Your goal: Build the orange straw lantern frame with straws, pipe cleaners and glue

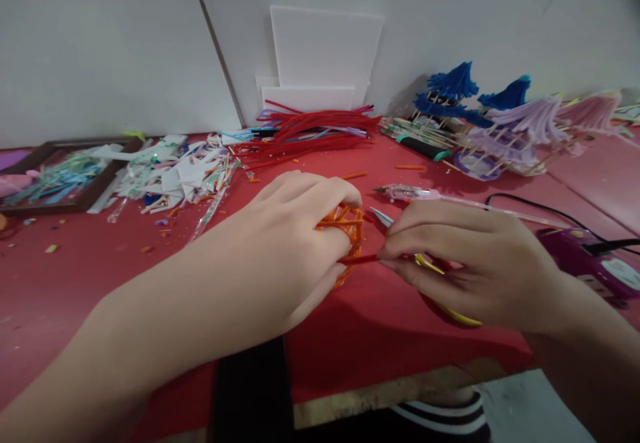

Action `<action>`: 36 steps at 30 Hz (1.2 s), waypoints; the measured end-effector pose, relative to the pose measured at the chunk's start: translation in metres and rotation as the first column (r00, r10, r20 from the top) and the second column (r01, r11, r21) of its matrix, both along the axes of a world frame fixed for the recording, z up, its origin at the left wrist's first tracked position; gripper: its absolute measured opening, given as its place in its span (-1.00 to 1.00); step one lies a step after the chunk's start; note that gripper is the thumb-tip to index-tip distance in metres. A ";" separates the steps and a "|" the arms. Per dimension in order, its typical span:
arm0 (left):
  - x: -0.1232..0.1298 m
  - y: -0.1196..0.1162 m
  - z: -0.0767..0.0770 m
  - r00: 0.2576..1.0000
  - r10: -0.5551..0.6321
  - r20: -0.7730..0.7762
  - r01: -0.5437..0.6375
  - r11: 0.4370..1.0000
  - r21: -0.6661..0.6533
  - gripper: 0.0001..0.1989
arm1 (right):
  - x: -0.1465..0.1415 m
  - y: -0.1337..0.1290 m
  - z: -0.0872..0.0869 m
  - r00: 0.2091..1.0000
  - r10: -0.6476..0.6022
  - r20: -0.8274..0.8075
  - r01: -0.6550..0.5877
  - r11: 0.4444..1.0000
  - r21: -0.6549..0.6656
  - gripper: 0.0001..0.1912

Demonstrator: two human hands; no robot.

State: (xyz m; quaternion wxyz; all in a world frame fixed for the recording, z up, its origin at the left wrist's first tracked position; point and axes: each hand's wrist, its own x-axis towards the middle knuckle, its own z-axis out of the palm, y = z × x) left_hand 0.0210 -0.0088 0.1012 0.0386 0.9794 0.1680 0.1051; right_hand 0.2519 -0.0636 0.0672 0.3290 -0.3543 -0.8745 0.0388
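Note:
My left hand is closed around an orange lattice-like piece made of thin strips, its fingers hiding much of it. A short red strip runs from that piece to my right hand, which pinches its free end between thumb and fingertips. Under my right hand lie scissors with yellow handles, their pointed metal blades showing past the knuckles. A pink glue gun-like or pen-like tool with a clear body lies just behind them.
Red pipe cleaners are heaped at the back before white boards. Blue and pink umbrella-shaped models stand back right. A purple power socket with a black cord is at right. Scraps and a framed tray lie left.

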 end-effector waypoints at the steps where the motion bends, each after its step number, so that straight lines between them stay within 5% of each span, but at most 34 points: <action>1: 0.000 0.000 0.000 1.000 0.008 0.000 -0.008 1.000 -0.009 -0.84 | 0.000 -0.001 -0.001 1.000 0.006 0.000 -0.006 1.000 -0.005 -0.84; 12: 0.004 -0.004 -0.001 0.999 0.025 0.023 -0.024 0.999 -0.041 -0.86 | 0.003 -0.002 -0.003 1.000 0.027 0.005 -0.027 1.000 0.006 -0.79; 23: 0.007 -0.008 0.001 0.999 0.047 0.016 -0.047 0.999 0.004 -0.83 | 0.005 0.013 -0.001 0.999 -0.030 -0.044 0.024 0.992 -0.127 -0.91; 36: 0.004 -0.006 0.000 1.000 0.022 0.016 -0.023 0.997 0.072 -0.84 | 0.007 0.041 -0.002 0.980 0.188 -0.070 -0.199 0.958 -0.205 -0.84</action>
